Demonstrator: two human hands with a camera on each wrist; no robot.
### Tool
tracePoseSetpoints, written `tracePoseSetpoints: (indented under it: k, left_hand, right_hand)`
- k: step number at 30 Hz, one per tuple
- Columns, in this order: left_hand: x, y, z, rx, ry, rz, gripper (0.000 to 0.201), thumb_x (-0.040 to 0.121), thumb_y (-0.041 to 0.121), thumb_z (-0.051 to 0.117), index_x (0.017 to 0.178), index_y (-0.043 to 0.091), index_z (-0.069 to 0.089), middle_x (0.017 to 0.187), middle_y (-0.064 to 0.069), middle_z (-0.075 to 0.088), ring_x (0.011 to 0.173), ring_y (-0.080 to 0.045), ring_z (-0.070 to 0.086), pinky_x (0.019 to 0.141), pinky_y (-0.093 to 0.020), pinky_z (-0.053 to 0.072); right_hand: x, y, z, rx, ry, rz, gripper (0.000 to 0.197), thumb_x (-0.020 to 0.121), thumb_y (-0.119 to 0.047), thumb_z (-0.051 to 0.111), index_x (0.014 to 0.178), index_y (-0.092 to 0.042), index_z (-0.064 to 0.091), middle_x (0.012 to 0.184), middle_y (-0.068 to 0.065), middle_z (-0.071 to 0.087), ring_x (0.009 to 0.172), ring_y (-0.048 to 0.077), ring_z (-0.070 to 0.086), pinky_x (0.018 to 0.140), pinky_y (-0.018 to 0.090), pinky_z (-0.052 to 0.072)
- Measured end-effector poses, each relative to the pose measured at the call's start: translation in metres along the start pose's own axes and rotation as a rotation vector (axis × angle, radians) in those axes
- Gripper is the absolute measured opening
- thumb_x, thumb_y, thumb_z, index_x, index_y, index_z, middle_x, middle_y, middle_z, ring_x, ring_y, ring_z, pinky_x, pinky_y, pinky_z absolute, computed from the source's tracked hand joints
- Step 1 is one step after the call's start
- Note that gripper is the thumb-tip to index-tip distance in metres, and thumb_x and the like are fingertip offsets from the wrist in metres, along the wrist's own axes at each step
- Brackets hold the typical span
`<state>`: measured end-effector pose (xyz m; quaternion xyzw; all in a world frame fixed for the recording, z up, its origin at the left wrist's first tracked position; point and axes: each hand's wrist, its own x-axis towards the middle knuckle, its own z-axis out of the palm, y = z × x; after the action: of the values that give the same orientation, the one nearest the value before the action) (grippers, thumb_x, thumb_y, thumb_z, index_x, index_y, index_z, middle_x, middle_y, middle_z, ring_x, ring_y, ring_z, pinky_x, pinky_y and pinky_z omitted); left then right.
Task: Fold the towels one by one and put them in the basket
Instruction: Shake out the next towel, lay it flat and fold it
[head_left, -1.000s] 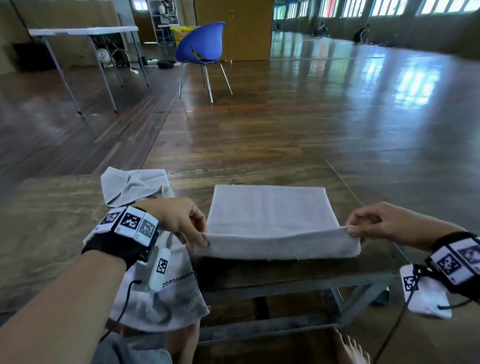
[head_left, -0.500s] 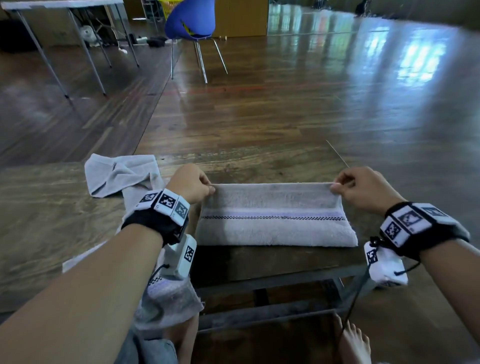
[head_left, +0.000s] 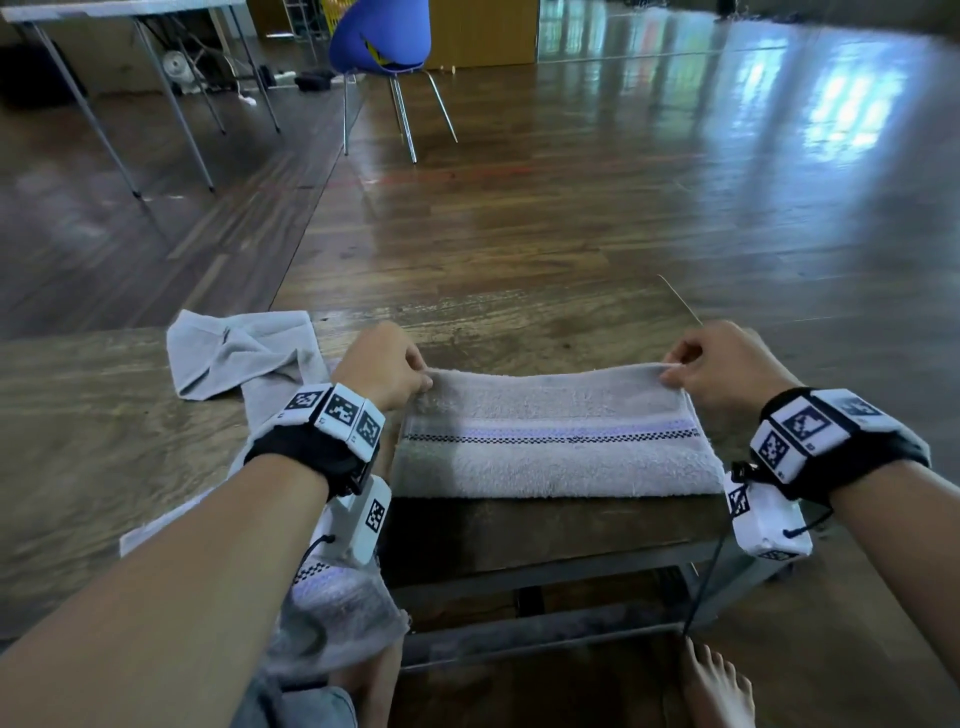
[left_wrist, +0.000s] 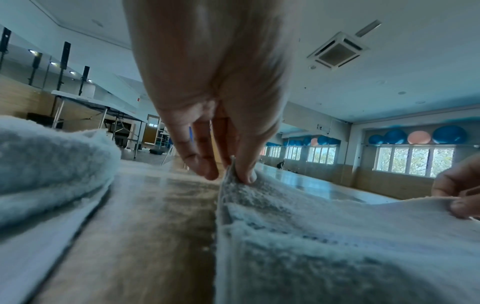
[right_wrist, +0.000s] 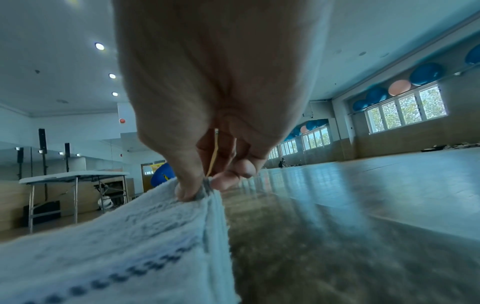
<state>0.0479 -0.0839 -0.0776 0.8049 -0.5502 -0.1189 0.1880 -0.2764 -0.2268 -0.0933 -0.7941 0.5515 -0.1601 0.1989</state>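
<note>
2 towels seen | folded towel (head_left: 550, 441) pinched at far corners by left hand (head_left: 382, 364) and right hand (head_left: 719, 364); crumpled towel (head_left: 239, 351) at 10 o'clock on table (head_left: 78, 441)

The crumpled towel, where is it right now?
In the head view the crumpled towel lies on the wooden table, left of the left hand and the folded towel.
</note>
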Motion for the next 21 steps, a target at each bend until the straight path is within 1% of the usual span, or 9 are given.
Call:
tracePoseSetpoints:
  k: [3, 5, 7, 9, 12, 14, 16, 19, 21]
  left_hand:
    - [-0.002, 0.009, -0.016, -0.049, 0.259, 0.106, 0.005, 0.082, 0.014, 0.077, 0.084, 0.010, 0.080, 0.081, -0.006, 0.075, 0.069, -0.015, 0.062, 0.068, -0.029, 0.047]
    - [-0.004, 0.014, -0.031, -0.072, 0.464, 0.204, 0.006, 0.082, 0.013, 0.077, 0.087, 0.010, 0.079, 0.089, -0.006, 0.074, 0.074, -0.017, 0.062, 0.072, -0.030, 0.050]
    - [-0.008, 0.015, -0.045, -0.115, 0.634, 0.308, 0.008, 0.083, 0.012, 0.075, 0.090, 0.008, 0.079, 0.096, -0.004, 0.072, 0.079, -0.018, 0.064, 0.076, -0.025, 0.050]
    - [-0.014, 0.013, -0.052, -0.173, 0.691, 0.388, 0.011, 0.082, 0.014, 0.077, 0.091, 0.008, 0.078, 0.094, 0.001, 0.069, 0.079, -0.014, 0.061, 0.074, -0.021, 0.048]
    - [-0.022, 0.001, -0.048, -0.182, 0.466, 0.372, 0.010, 0.079, 0.016, 0.081, 0.087, 0.012, 0.079, 0.089, 0.003, 0.070, 0.077, -0.012, 0.061, 0.069, -0.017, 0.044]
    - [-0.025, -0.011, -0.038, -0.082, 0.181, 0.236, 0.010, 0.073, 0.014, 0.084, 0.079, 0.020, 0.078, 0.078, 0.005, 0.071, 0.070, -0.009, 0.060, 0.064, -0.019, 0.041]
    - [-0.026, -0.022, -0.024, 0.013, -0.034, 0.061, 0.013, 0.070, 0.014, 0.085, 0.077, 0.020, 0.075, 0.073, 0.008, 0.069, 0.069, -0.004, 0.061, 0.062, -0.017, 0.041]
    - [-0.021, -0.026, -0.008, 0.019, -0.076, -0.080, 0.015, 0.079, 0.019, 0.079, 0.070, 0.012, 0.070, 0.074, -0.003, 0.069, 0.070, -0.016, 0.062, 0.064, -0.023, 0.044]
    - [-0.015, -0.023, 0.002, 0.018, -0.065, -0.142, 0.040, 0.085, 0.025, 0.073, 0.053, 0.011, 0.053, 0.057, -0.007, 0.055, 0.055, -0.021, 0.050, 0.054, -0.027, 0.036]
  right_hand:
    - [-0.001, -0.012, -0.019, 0.087, 0.218, -0.070, 0.005, 0.084, -0.020, 0.078, 0.086, -0.022, 0.074, 0.094, 0.005, 0.071, 0.098, 0.027, 0.064, 0.091, 0.041, 0.053]
    - [-0.002, -0.019, -0.033, 0.201, 0.401, -0.162, 0.011, 0.085, -0.022, 0.078, 0.094, -0.025, 0.073, 0.089, 0.002, 0.072, 0.090, 0.022, 0.070, 0.093, 0.046, 0.055]
    - [-0.008, -0.024, -0.045, 0.399, 0.550, -0.272, 0.016, 0.084, -0.021, 0.079, 0.095, -0.031, 0.071, 0.087, -0.001, 0.073, 0.078, 0.005, 0.072, 0.082, 0.030, 0.061]
    - [-0.015, -0.021, -0.049, 0.518, 0.593, -0.348, 0.020, 0.083, -0.022, 0.080, 0.094, -0.034, 0.070, 0.087, -0.005, 0.073, 0.075, -0.005, 0.071, 0.072, 0.013, 0.057]
    - [-0.024, -0.002, -0.040, 0.453, 0.396, -0.299, 0.021, 0.081, -0.017, 0.082, 0.090, -0.032, 0.070, 0.084, -0.010, 0.073, 0.070, -0.003, 0.071, 0.063, 0.014, 0.054]
    - [-0.031, 0.013, -0.027, 0.309, 0.135, -0.235, 0.023, 0.079, -0.015, 0.084, 0.092, -0.029, 0.071, 0.090, -0.011, 0.073, 0.078, 0.002, 0.070, 0.069, 0.020, 0.052]
    - [-0.035, 0.025, -0.014, 0.151, -0.011, -0.171, 0.020, 0.080, -0.023, 0.083, 0.096, -0.025, 0.070, 0.095, -0.010, 0.072, 0.085, 0.006, 0.068, 0.074, 0.024, 0.050]
    - [-0.035, 0.030, 0.000, 0.040, -0.035, -0.072, 0.016, 0.088, -0.034, 0.073, 0.095, -0.019, 0.069, 0.093, -0.003, 0.071, 0.088, 0.017, 0.065, 0.082, 0.031, 0.047]
    - [-0.032, 0.026, 0.007, -0.014, -0.051, -0.019, 0.023, 0.092, -0.040, 0.066, 0.088, -0.018, 0.070, 0.088, -0.002, 0.070, 0.089, 0.020, 0.063, 0.080, 0.032, 0.045]
